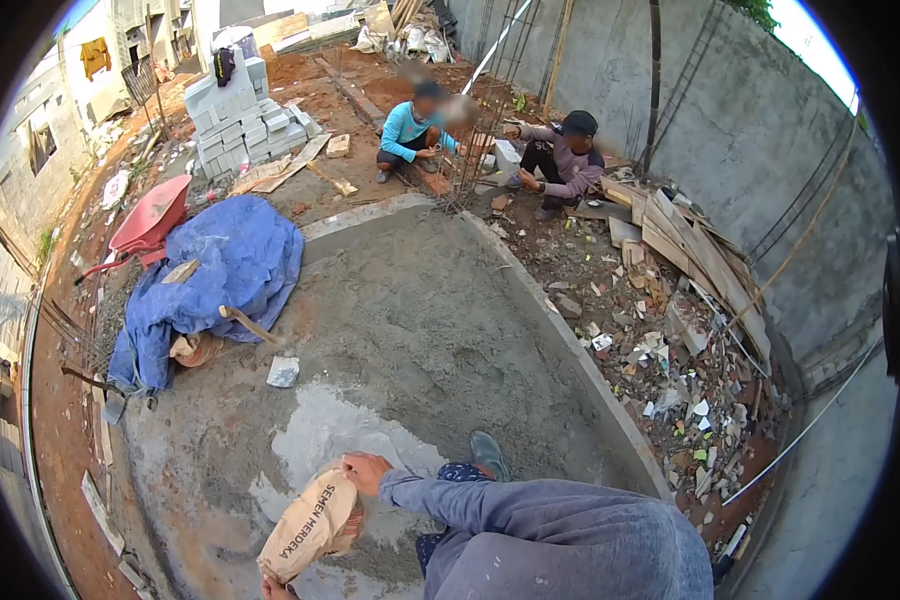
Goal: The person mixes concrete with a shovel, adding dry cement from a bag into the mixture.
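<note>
A brown paper cement bag [305, 525], printed "SEMEN MERDEKA", hangs tilted over the grey slab. My right hand [368, 472] grips its upper end, with the grey-sleeved arm stretched across from the right. At the lower end, my left hand [276, 590] holds the bag's edge and is partly cut off by the bottom of the view. Pale grey powder [335, 430] lies spread on the rough concrete [410, 310] just beyond the bag. One rubber boot [488, 455] stands on the slab beside my right arm.
A blue tarpaulin [225, 265] covers a heap, with a wooden handle [250, 325] near it. Behind stand a red wheelbarrow [155, 215] and stacked blocks [235, 120]. Two people [410, 130] [565, 165] squat beyond the slab's edge. Rubble [660, 370] and planks [695, 245] line the right.
</note>
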Demonstrator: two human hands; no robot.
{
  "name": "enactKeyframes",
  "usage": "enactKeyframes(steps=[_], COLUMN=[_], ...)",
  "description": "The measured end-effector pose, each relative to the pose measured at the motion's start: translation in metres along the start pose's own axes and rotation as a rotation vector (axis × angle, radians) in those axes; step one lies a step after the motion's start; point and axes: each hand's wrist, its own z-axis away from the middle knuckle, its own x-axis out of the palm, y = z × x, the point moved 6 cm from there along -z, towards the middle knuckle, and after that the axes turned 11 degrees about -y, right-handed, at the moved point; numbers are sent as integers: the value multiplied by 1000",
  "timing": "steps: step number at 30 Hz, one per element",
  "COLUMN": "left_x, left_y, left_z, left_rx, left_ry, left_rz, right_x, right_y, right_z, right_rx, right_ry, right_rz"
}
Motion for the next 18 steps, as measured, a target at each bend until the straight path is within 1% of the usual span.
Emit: enactKeyframes(steps=[1,2,3,4,5,6,8,9,11,12,13,16,18], left_x=[7,5,-3,-4,0,8,21,13,26,26,10,-12,-15], left_y=[3,3,3,4,9,28,32,30,75,92,91,88,84], left_z=[0,-14,-28,-26,1,19,34,29,55,69,67,56,52], left_rx=[200,369,533,689,311,219,40,34,111,142,129,154,236], left_ry=[-22,-37,-48,-54,46,9,-74,-60,4,35,175,167,182], left_rz=[75,-286,-653,-1020,-482,-312,49,89,80,68,8,-76,-254], right_x=[1,1,1,-3,0,6,3,5,3,1,-2,-15,-18], right_y=[2,4,5,6,5,1,-4,-5,-13,-17,-21,-43,-50], right_z=[1,5,8,9,12,15,17,18,17,19,15,20,24], right_rx=[-12,-20,-18,-18,-23,-53,-120,-99,-60,-63,-73,-117,-136], right_ry=[26,48,22,-13,-57,-83,-126,-169,-247,-208,-174,-102,-39], right_rz=[0,-1,-37,-72,-112,-167,-261,-242,-200,-178,-151,-87,-88])
